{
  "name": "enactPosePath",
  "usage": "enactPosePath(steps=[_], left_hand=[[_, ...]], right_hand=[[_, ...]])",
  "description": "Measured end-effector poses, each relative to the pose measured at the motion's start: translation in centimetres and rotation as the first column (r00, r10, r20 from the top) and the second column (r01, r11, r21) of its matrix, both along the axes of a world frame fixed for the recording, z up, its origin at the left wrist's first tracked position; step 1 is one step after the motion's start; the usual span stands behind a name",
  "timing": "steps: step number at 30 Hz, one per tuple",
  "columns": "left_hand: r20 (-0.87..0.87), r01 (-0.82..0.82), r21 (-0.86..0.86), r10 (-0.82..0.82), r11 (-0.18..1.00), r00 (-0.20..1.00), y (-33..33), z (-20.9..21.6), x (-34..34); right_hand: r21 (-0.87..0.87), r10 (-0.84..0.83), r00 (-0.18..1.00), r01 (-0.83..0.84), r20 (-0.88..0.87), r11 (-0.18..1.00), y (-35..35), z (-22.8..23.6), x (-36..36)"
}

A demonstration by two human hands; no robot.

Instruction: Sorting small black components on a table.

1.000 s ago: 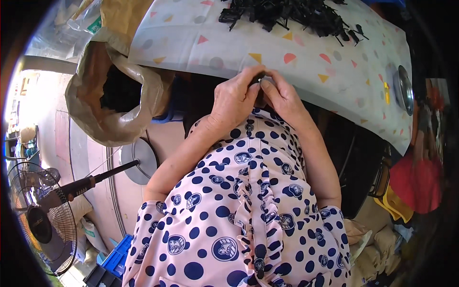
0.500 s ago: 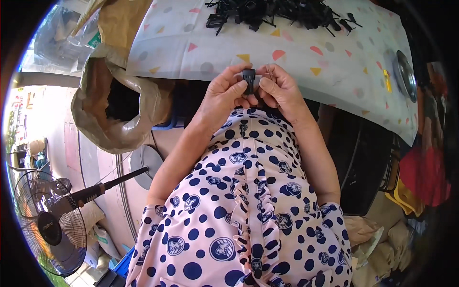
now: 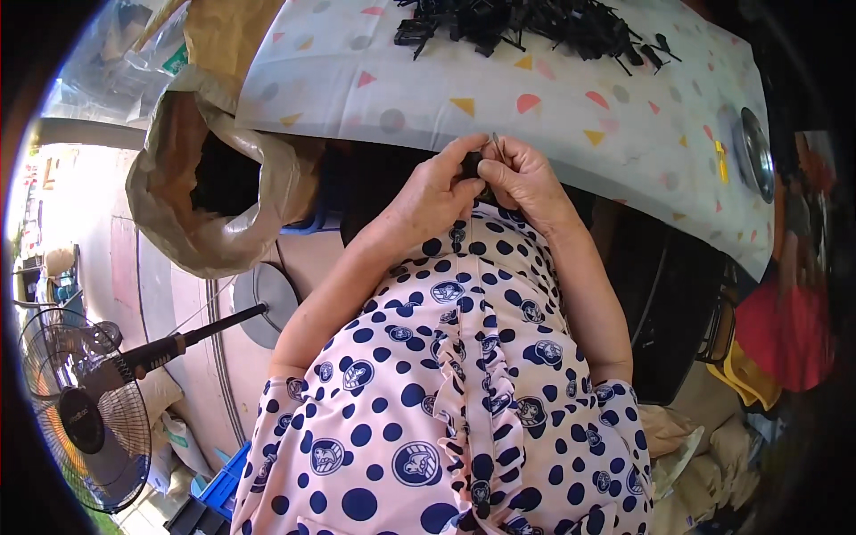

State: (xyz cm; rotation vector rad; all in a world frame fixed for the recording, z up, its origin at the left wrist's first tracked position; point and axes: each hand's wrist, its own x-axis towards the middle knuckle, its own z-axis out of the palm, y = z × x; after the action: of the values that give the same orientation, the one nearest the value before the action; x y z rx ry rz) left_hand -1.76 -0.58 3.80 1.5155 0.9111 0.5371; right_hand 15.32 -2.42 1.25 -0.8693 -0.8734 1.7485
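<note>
Close together at the table's near edge, in front of my body, are my two hands. My left hand (image 3: 430, 193) is closed around a small black plastic part (image 3: 472, 166), mostly covered by the fingers. Pinched in my right hand (image 3: 530, 185) is a thin, pointed metal-looking tool (image 3: 497, 145), its tip rising above the fingertips beside the black part. Its lower end is hidden, so I cannot tell whether it touches the part. Further back on the table lies a pile of black plastic parts (image 3: 544, 31).
A patterned cloth (image 3: 392, 89) covers the table. To the left stands an open sack (image 3: 214, 254) with dark contents, and lower left a standing fan (image 3: 85, 419). A round metal dish (image 3: 756, 156) and a yellow cutter-like object (image 3: 721, 162) lie at the table's right side.
The black part has turned and sunk deeper into my left hand's fingers, showing less. Both hands have drawn closer together, with the right fingertips now at the part. The view has shifted slightly.
</note>
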Motion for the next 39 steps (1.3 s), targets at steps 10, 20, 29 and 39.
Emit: enactPosePath(steps=[10, 20, 29, 39], left_hand=[[-0.009, -0.020, 0.169, 0.022, 0.985, 1.000, 0.8, -1.9, -0.2], [0.093, -0.022, -0.032, 0.024, 0.999, 0.995, 4.1, 1.3, -0.7], [-0.010, -0.060, -0.048, 0.059, 0.997, 0.998, 5.4, 1.9, -0.4], [-0.087, -0.278, 0.183, 0.297, 0.943, 0.951, 5.6, 1.0, -0.4]], right_hand=[[-0.064, 0.003, 0.981, 0.010, 0.194, 0.998, 0.7, 0.5, -1.2], [0.212, -0.059, 0.817, -0.079, 0.574, 0.974, 2.3, 3.0, -1.0], [0.247, -0.128, 0.720, -0.063, 0.682, 0.967, 3.3, 3.5, -1.3], [0.249, -0.135, 0.754, -0.039, 0.643, 0.968, 5.9, 4.0, -3.1]])
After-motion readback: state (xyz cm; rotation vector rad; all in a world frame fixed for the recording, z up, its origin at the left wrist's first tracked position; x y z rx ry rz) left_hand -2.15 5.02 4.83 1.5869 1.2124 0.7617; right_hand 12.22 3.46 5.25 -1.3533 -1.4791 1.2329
